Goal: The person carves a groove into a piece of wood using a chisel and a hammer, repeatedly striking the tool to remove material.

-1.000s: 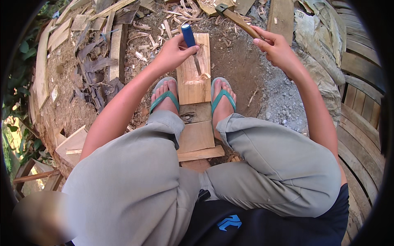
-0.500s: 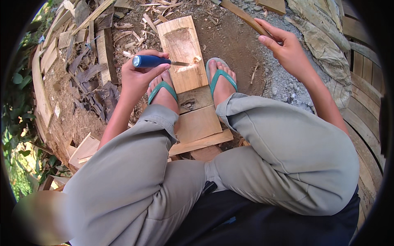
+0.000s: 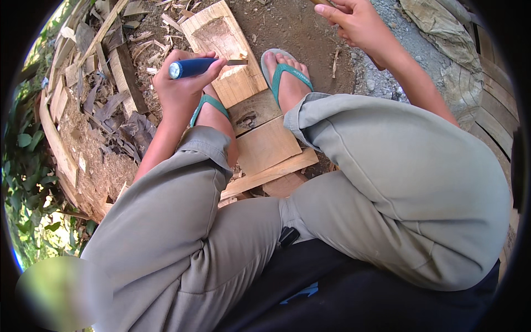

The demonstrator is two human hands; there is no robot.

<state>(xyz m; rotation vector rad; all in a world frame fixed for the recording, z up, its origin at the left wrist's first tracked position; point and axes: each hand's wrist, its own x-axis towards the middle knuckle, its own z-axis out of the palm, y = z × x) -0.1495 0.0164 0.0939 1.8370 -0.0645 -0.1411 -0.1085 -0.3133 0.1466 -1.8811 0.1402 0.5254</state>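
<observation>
The left hand (image 3: 180,88) is closed in a fist around the blue handle of a chisel (image 3: 196,67). The fingers wrap the handle and the thumb lies along its upper side. The chisel lies roughly level, with its metal blade pointing right and its tip over the board (image 3: 224,52).

The board is a pale plank with a shallow hollow carved in its far half. It lies on bare soil between the feet. Its near end rests against a second plank (image 3: 265,144), which sits under the knees.

The right hand (image 3: 357,22) is raised at the top edge of the view, well apart from the board. Its fingers are curled about a wooden handle (image 3: 321,3); most of that tool is cut off by the frame, so it is possibly a mallet.

Both feet wear green sandals (image 3: 287,74) and flank the board. Wood scraps (image 3: 105,105) and shavings cover the ground to the left.
</observation>
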